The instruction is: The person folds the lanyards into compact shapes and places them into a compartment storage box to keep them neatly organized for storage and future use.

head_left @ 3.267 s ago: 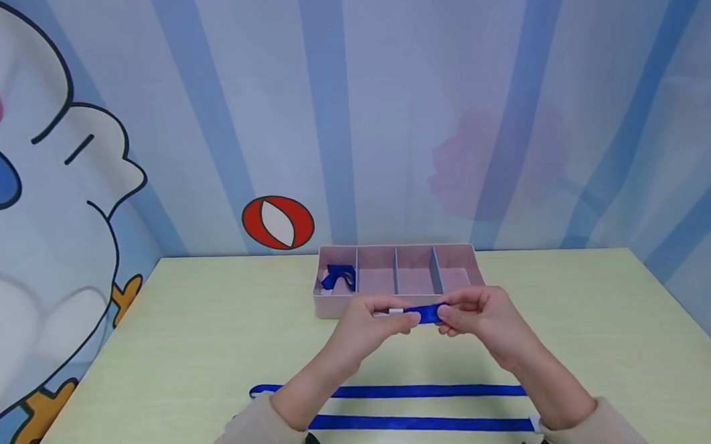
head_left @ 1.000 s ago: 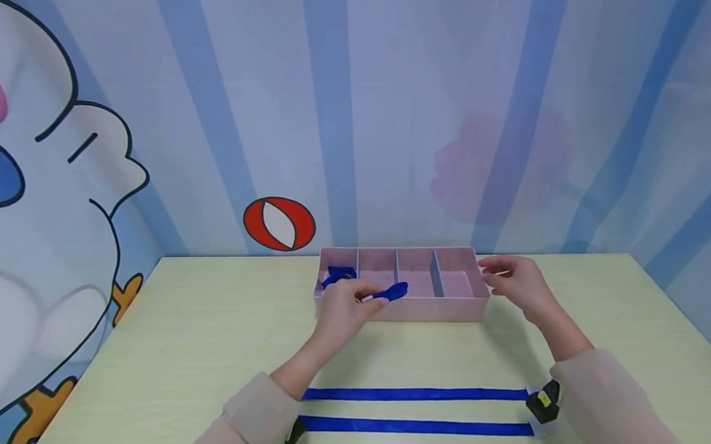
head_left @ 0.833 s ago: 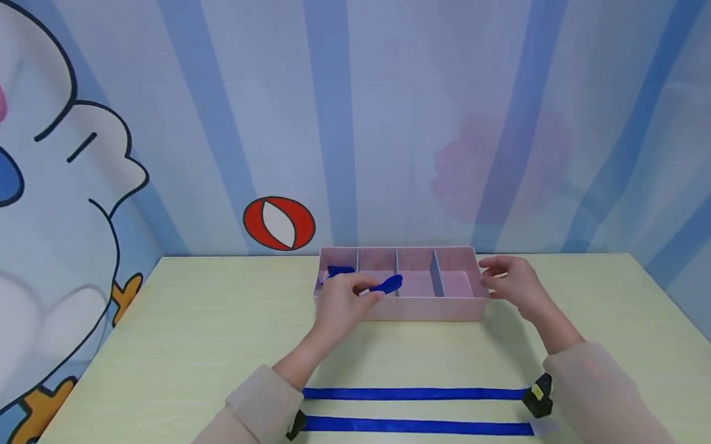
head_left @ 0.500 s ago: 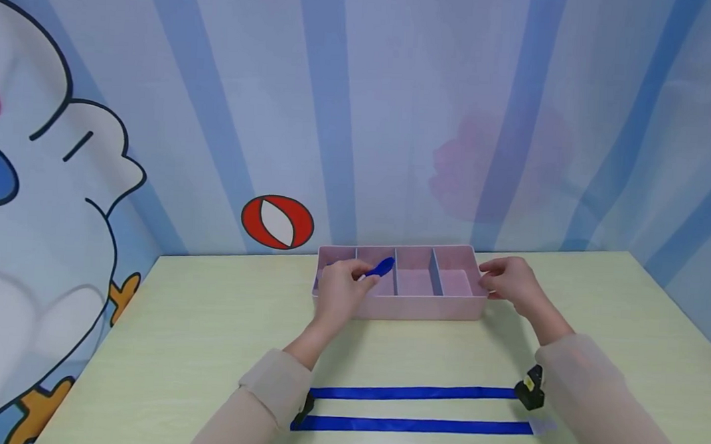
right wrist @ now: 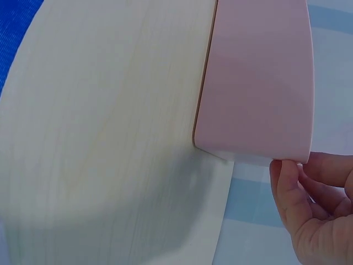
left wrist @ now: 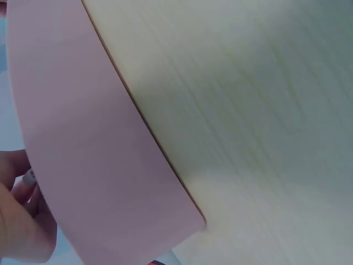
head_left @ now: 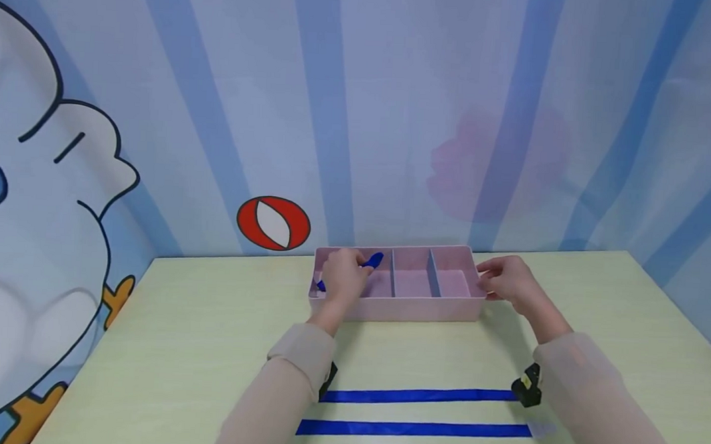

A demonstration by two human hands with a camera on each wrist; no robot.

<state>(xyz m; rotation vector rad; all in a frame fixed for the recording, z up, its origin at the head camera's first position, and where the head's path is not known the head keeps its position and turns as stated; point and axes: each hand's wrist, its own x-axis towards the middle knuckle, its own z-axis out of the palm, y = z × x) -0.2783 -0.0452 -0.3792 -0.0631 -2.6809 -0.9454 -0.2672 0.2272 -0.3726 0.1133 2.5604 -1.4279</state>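
Observation:
My left hand (head_left: 343, 275) is over the leftmost compartment of a pink divided box (head_left: 420, 311), pinching a short folded blue strap (head_left: 373, 260). The strap's blue end sticks out to the right of the fingers. Left of the hand, a bit of another blue strap (head_left: 320, 285) shows inside the compartment, mostly covered by the hand. In the left wrist view the left hand (left wrist: 25, 215) appears beyond the box's rim. My right hand (head_left: 512, 282) touches the box's right end. In the right wrist view its fingertips (right wrist: 287, 171) rest at the end wall's upper corner.
Two long blue strips (head_left: 414, 428) lie parallel on the pale table (head_left: 216, 349) in front of the box, with a whitish end at right. The box's other compartments hold nothing visible. A printed blue curtain (head_left: 385, 116) stands right behind the table. Black devices sit at both wrists.
Earlier both hands held the strap before the box. Since then the left hand has carried it to the leftmost compartment, while the right hand let go and moved to the box's right end.

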